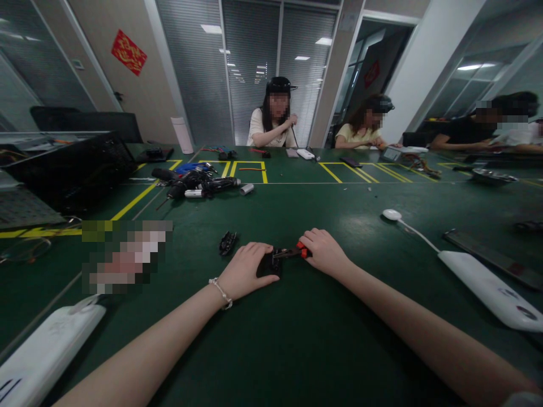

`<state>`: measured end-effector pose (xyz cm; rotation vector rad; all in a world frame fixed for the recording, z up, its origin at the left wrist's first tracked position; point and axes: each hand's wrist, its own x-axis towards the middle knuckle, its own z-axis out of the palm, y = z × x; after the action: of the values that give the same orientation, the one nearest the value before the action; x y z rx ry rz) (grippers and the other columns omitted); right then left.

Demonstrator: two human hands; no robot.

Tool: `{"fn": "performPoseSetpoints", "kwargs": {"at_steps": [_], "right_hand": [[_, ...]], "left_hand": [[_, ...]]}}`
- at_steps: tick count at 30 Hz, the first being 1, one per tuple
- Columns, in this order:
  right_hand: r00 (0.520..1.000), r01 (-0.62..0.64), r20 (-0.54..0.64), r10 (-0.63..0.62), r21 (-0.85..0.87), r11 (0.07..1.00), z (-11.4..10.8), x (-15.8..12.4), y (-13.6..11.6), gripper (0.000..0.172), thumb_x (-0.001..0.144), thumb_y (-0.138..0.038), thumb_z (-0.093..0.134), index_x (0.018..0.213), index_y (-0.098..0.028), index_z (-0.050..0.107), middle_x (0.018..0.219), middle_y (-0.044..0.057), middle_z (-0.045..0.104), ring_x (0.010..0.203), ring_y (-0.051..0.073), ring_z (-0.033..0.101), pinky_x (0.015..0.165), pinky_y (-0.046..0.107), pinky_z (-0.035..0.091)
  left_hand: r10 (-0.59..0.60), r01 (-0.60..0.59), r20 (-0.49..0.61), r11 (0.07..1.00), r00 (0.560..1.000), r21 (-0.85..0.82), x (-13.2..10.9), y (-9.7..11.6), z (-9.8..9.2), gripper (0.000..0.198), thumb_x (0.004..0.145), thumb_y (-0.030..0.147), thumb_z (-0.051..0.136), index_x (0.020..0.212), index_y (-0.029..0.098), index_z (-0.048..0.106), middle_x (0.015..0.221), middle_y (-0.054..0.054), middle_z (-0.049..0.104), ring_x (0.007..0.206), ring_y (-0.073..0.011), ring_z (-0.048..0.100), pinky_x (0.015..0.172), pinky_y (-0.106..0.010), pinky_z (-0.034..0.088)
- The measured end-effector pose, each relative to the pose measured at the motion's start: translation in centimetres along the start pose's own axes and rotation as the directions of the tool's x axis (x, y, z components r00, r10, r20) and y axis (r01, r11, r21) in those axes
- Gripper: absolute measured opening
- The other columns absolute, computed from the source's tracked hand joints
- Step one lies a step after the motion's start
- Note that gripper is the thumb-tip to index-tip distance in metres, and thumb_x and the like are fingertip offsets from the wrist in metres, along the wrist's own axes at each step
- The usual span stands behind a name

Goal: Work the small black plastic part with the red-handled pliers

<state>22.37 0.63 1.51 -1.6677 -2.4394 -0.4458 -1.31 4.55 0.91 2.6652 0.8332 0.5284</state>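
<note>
Green table [305, 339] lies beneath your work; the part [267, 268], small and black, is between your hands; the job on it looks under way, with the pliers [293, 252] at its right edge; a loose dark piece [228, 243] lies beyond the part to the left, perhaps already off it, though that cannot be confirmed; how much is left cannot be told; your left hand [245, 271] is clamped on the part from its left, thumb on the near side and fingers on the far; your right hand [326, 252], right of the part, is closed round the pliers' red handles; whether their jaws grip anything is too small to tell.
</note>
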Motion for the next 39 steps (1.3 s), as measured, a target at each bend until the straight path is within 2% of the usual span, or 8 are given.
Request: {"fn": "performPoseSetpoints", "kwargs": {"at_steps": [30,39], "right_hand": [[1.000,0.009,-0.005,-0.009,0.030,1.000,0.04,0.11,-0.03,0.018,0.067,-0.018,0.054,0.085,-0.015,0.055,0.085,0.006,0.056,0.078,0.018,0.045,0.069,0.029,0.033],[1.000,-0.008,0.006,0.008,0.017,1.000,0.07,-0.07,0.25,0.022,0.067,-0.020,0.057,0.088,-0.016,0.055,0.088,0.006,0.056,0.080,0.018,0.046,0.071,0.030,0.033]], "left_hand": [[0.009,-0.009,-0.006,1.000,1.000,0.011,-0.05,-0.28,0.20,0.055,0.071,0.049,0.058,0.115,0.020,0.041,0.115,-0.007,0.049,0.107,-0.0238,0.044,0.090,-0.040,0.035],[0.005,-0.005,-0.002,1.000,1.000,0.012,-0.07,-0.19,0.02,0.055,0.071,0.049,0.059,0.115,0.020,0.041,0.115,-0.006,0.049,0.106,-0.0233,0.044,0.090,-0.039,0.036]]}}
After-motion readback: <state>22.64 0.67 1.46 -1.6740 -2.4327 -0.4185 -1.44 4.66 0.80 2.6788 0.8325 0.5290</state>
